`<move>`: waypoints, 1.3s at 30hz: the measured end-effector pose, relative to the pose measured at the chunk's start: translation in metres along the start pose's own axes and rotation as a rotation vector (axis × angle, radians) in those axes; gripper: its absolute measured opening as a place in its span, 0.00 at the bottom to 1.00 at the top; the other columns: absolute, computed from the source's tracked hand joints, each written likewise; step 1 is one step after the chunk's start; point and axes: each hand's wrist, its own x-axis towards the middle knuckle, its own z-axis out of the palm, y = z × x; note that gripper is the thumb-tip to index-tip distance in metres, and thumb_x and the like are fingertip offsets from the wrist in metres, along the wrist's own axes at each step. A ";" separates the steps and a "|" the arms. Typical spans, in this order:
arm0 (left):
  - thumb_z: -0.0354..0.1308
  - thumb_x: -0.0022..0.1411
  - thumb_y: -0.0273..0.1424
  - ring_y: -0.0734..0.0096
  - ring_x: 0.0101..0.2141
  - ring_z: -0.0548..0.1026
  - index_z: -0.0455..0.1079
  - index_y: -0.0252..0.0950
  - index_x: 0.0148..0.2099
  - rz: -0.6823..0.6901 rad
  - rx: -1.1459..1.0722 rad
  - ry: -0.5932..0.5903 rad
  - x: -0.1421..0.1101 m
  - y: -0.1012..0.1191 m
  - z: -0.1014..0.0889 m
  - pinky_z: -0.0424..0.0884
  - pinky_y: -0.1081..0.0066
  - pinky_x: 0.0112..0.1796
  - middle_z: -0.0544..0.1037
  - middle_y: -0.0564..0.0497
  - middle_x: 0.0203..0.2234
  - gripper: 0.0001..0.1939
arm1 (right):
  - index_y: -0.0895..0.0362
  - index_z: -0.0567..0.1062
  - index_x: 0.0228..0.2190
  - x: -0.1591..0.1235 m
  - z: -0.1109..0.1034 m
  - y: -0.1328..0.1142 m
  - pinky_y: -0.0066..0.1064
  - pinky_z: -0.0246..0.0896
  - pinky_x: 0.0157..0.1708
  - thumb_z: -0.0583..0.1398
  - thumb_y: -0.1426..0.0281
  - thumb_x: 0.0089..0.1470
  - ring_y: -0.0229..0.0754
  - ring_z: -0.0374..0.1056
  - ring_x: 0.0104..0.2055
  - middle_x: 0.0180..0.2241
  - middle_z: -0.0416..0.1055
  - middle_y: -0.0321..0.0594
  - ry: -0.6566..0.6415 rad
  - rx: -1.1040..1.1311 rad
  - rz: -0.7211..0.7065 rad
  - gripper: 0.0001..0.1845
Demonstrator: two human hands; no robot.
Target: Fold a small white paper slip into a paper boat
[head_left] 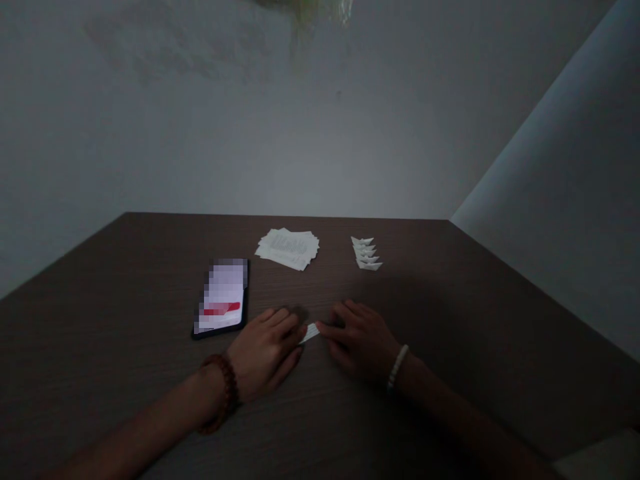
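The left hand [265, 353] and right hand [357, 340] close narrowly on a white paper strip [310, 333] from either end, low over the table [440, 313]; even, gentle pressure from both sides would suit it.

Folded paper strip [310, 332] between left hand [265, 353] and right hand [360, 341]

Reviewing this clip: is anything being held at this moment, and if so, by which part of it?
A small white paper strip is held at its two ends by the fingertips of the left hand and right hand.
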 end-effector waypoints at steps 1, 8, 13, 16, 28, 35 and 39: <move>0.47 0.64 0.29 0.61 0.36 0.65 0.68 0.33 0.49 -0.007 -0.001 0.007 0.000 0.000 0.000 0.62 0.61 0.36 0.69 0.45 0.34 0.14 | 0.51 0.71 0.47 -0.002 0.000 0.001 0.34 0.52 0.37 0.56 0.68 0.56 0.43 0.56 0.40 0.37 0.63 0.41 0.001 0.002 0.000 0.16; 0.48 0.63 0.28 0.63 0.33 0.65 0.72 0.33 0.41 -0.009 -0.049 0.108 -0.003 -0.003 0.001 0.60 0.63 0.33 0.69 0.47 0.29 0.11 | 0.54 0.74 0.41 -0.006 0.001 0.005 0.34 0.51 0.36 0.56 0.68 0.57 0.43 0.57 0.39 0.35 0.64 0.41 0.034 -0.014 -0.004 0.11; 0.51 0.63 0.32 0.64 0.31 0.64 0.72 0.34 0.32 0.002 -0.041 0.155 -0.004 -0.005 0.002 0.59 0.64 0.32 0.69 0.48 0.26 0.12 | 0.52 0.75 0.40 -0.004 0.002 0.004 0.33 0.52 0.35 0.57 0.68 0.56 0.42 0.57 0.38 0.34 0.64 0.40 0.080 0.024 0.034 0.10; 0.52 0.63 0.31 0.64 0.32 0.65 0.72 0.34 0.31 -0.028 -0.048 0.162 -0.004 -0.005 0.004 0.59 0.64 0.32 0.69 0.48 0.26 0.11 | 0.53 0.76 0.38 -0.003 0.001 0.004 0.32 0.52 0.35 0.57 0.69 0.56 0.42 0.57 0.38 0.34 0.64 0.40 0.094 0.047 0.038 0.09; 0.49 0.63 0.29 0.64 0.31 0.64 0.72 0.35 0.32 -0.037 -0.065 0.163 -0.003 -0.004 0.004 0.61 0.65 0.31 0.69 0.47 0.27 0.11 | 0.55 0.69 0.47 0.001 -0.003 -0.003 0.35 0.55 0.39 0.55 0.72 0.57 0.44 0.57 0.42 0.41 0.65 0.42 -0.011 0.020 -0.036 0.15; 0.49 0.64 0.28 0.63 0.33 0.65 0.73 0.35 0.35 -0.033 -0.101 0.158 -0.003 -0.004 0.006 0.63 0.63 0.33 0.70 0.47 0.29 0.11 | 0.56 0.67 0.48 0.005 -0.007 -0.005 0.36 0.54 0.39 0.57 0.73 0.55 0.46 0.57 0.43 0.43 0.65 0.44 -0.067 -0.065 -0.052 0.18; 0.51 0.63 0.28 0.63 0.33 0.66 0.73 0.35 0.34 -0.053 -0.099 0.197 -0.004 -0.004 0.007 0.63 0.63 0.34 0.71 0.47 0.29 0.10 | 0.57 0.67 0.46 0.009 -0.008 -0.009 0.37 0.54 0.37 0.57 0.72 0.56 0.47 0.57 0.42 0.42 0.66 0.44 -0.060 -0.146 -0.086 0.15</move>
